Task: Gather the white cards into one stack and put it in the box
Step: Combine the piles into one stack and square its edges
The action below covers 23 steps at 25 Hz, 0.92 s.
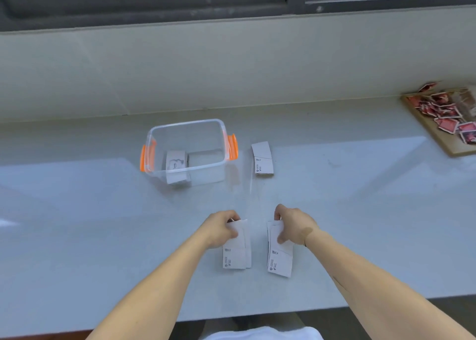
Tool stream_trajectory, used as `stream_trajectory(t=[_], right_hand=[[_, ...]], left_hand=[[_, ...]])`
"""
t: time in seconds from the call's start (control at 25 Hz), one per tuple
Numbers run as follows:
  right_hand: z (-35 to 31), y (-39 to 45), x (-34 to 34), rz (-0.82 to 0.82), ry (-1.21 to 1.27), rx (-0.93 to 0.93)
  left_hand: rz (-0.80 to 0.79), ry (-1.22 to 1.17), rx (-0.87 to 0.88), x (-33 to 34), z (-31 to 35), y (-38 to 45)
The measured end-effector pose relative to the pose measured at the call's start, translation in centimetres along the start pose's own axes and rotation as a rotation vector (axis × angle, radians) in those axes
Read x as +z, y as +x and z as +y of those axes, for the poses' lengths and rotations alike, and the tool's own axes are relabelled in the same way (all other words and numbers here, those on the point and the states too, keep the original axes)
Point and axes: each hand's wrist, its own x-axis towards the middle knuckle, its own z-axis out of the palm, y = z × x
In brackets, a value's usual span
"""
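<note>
Left hand [223, 228]: closed on the far end of the left pile [237, 247], thumb on top and fingers curled over the edge; the pile is pinned to the counter [77, 210], not lifted.
Right hand [293, 227]: closed the same way on the far end of the right pile [280, 252], thumb pressed on the top card, fingertips hooked over the far edge.
Why held so: a grip at one end lets loose cards be squared against the counter before they are raised (a judgement, since nothing is off the surface yet).
Left pile: a few white cards, slightly fanned, print toward the near end.
Right pile: also fanned, tilted a little clockwise, just beside the left pile with a bare strip between them.
Third pile [262, 159]: white cards lying untouched on the counter, just right of the box [189, 149] and well apart from both hands.
Box: clear, lidless, orange clips on its two short sides, set beyond the hands so it can be reached forward.
Inside box: a small card bundle [176, 168] is seen at the near left corner; whether it stands or leans cannot be told through the wall.
Board [443, 130]: at the far right edge, strewn with red packets (no part of the task).
Stage: gathering appears half done; three piles are still separate.
Next need: the two held piles would have to be merged and squared, and the third collected.
Risk: fanned cards may slip apart when lifted.
</note>
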Motion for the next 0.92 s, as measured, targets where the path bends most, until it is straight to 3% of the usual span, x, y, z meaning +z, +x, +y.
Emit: stream_trajectory(t=[0.16, 0.32, 0.64, 0.92], right_hand=[[-1.2, -0.7, -0.5, -0.041, 0.224, -0.077], [-3.0, -1.6, -1.4, -0.078, 0.377, -0.175], [-5.0, -2.2, -3.5, -0.153, 0.402, -0.291], [-7.2, -2.8, -3.2, 0.079, 0.553, -0.279]], left_hand=[[-0.189, -0.038, 0.105, -1.2, 1.6, -0.7], [-0.095, -0.115, 0.149, -1.5, 2.2, -1.4], [0.011, -0.169, 0.189, -2.1, 0.8, -2.6], [0.057, -0.262, 0.211, -2.2, 0.5, -3.4]])
